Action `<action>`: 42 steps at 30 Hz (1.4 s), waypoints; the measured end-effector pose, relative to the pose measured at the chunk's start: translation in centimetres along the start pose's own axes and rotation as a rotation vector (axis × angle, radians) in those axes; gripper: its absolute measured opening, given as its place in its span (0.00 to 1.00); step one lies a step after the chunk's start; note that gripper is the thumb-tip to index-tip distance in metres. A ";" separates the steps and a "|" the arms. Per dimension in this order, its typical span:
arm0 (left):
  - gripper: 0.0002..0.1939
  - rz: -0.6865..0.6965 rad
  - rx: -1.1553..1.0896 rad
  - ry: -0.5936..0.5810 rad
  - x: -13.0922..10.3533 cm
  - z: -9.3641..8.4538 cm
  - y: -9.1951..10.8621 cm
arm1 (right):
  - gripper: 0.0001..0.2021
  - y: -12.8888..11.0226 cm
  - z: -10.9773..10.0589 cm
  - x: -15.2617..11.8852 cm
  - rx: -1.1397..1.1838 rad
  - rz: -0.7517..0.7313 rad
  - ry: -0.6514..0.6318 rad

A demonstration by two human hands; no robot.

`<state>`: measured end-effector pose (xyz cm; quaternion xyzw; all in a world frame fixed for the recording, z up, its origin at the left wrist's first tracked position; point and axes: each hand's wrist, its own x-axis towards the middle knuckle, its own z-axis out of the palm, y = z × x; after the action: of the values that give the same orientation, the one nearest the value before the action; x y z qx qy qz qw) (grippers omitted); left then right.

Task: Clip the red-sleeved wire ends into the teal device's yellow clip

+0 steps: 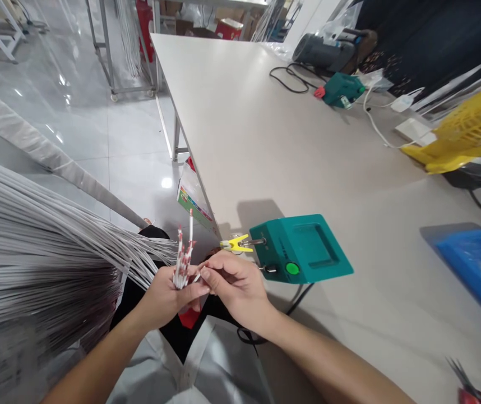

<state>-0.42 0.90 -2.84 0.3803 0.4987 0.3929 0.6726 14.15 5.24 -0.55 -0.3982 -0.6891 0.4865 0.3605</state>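
Note:
My left hand (pixel 171 297) is closed round a bundle of white wires (pixel 183 269), whose ends stick up with reddish-brown tips. At the bundle's right side, my right hand (pixel 238 286) pinches the end of a single white wire (pixel 197 277) between thumb and fingers. The thumbs of both hands nearly meet there. Just beyond my right hand stands a teal device (pixel 303 247) with a green button. From its side a metal rod carries a yellow clip (pixel 236 243), close above my right fingers.
Long white wires (pixel 47 241) hang in a thick mass at my left, beside a plastic-wrapped rail (pixel 55 157). On the white table (pixel 240 129) are a blue tray (pixel 476 269), red-handled tweezers (pixel 467 387), a yellow basket (pixel 471 129), a smaller green device (pixel 343 90) and a motor (pixel 322 53).

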 end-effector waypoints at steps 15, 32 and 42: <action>0.13 0.064 0.031 0.379 -0.5 1.0 0.3 | 0.07 -0.1 -0.4 0.0 -0.048 -0.098 -0.036; 0.14 0.019 -0.025 0.220 -1.2 0.2 -0.5 | 0.10 0.0 -0.6 0.0 -0.171 -0.234 -0.100; 0.13 0.081 0.160 0.187 -1.4 -0.1 0.4 | 0.11 -1.0 -2.5 0.6 -0.276 -0.294 -0.155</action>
<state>-0.84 -0.15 -2.00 0.4141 0.5734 0.4123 0.5742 15.92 6.49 1.11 -0.3004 -0.8255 0.3588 0.3157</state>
